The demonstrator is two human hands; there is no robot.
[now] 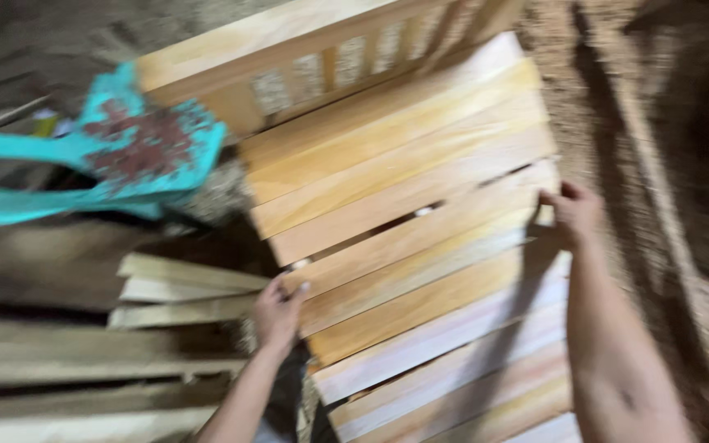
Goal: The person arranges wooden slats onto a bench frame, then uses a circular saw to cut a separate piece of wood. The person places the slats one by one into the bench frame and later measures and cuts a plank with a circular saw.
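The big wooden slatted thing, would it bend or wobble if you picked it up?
The slatted wooden panel probably stays stiff, since its boards look thick and joined. It looks heavy: both the left hand and the right hand grip its edges. Flat-sided, it shouldn't roll.

Left hand and right hand grip opposite edges of a slatted panel, a turquoise chair beside it.

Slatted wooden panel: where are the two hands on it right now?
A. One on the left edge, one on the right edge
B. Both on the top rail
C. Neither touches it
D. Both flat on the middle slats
A: the left hand grips the left edge of the slatted wooden panel, and the right hand holds its right edge.
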